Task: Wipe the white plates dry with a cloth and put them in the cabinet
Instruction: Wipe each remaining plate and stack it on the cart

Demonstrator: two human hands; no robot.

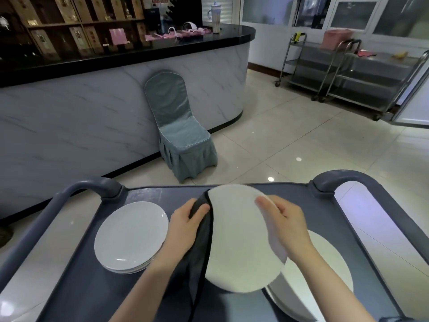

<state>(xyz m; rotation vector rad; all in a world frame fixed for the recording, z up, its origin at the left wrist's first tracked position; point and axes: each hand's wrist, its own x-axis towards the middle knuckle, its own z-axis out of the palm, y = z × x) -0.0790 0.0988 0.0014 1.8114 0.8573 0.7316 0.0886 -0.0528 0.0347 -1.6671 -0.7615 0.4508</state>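
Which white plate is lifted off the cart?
The middle plate, held between left hand and right hand; the left stack and right stack lie flat.

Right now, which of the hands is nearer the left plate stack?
Left. The left hand sits just beside the stack; the right hand is farther, across the held plate.

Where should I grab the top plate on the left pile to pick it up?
Probably its near rim, reaching from your side of the cart. The top plate lies flat on the pile, so only its thin, upturned edge offers room: fingertips slip under, thumb presses on top.
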